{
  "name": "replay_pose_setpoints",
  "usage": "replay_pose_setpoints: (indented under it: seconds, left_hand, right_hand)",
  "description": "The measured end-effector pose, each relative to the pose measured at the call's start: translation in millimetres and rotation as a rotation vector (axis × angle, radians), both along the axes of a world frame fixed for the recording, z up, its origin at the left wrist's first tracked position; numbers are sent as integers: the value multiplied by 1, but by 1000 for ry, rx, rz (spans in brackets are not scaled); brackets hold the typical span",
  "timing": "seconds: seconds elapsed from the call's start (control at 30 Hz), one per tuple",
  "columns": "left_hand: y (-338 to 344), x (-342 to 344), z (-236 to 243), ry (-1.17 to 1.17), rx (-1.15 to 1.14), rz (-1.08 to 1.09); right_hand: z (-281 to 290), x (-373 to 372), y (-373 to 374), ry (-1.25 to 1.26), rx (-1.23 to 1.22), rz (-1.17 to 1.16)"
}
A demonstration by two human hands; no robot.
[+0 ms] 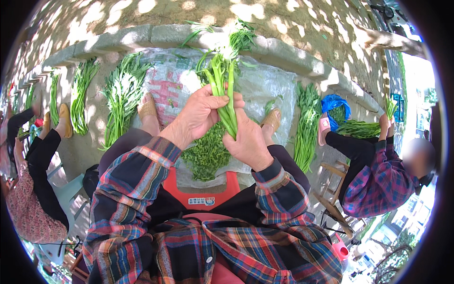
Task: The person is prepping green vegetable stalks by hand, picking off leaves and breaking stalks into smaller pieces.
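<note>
A bunch of long green leafy vegetable stalks [217,78] is held upright in front of me, thick pale-green stems toward me and leaves at the far end. Closed round the middle of the stems is my left hand [201,113], its thumb laid across them. My right hand [249,142] grips the lower stem ends, with some of its fingers hidden behind them. Below the hands lies a heap of loose torn green leaves [207,156] on a pale plastic sheet [279,80], between my feet.
Laid-out bundles of greens [120,94] lie to the left, another bundle [307,125] to the right. A stone kerb [165,37] runs behind the sheet. My red stool [227,189] shows beneath me. People sit on both sides, one near a blue plastic bag [330,102].
</note>
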State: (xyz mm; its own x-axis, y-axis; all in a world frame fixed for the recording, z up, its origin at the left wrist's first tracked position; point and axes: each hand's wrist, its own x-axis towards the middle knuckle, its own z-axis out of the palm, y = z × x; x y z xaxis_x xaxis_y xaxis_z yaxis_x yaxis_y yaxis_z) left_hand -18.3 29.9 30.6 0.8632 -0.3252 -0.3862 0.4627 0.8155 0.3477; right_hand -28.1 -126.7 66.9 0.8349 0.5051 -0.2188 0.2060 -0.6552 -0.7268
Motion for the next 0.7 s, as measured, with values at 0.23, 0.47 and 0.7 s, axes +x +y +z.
replay_pose_setpoints:
  seconds: [0.23,0.47,0.7]
  left_hand:
    - [1,-2,10,-107,-10,67]
    - [1,4,21,-197,-59,91]
    - [-4,-1,34,-116,138,110]
  right_hand:
    - [7,4,1,18,30,-8]
    - [3,7,1,-127,25,55]
    - [-2,1,3,-102,24,142]
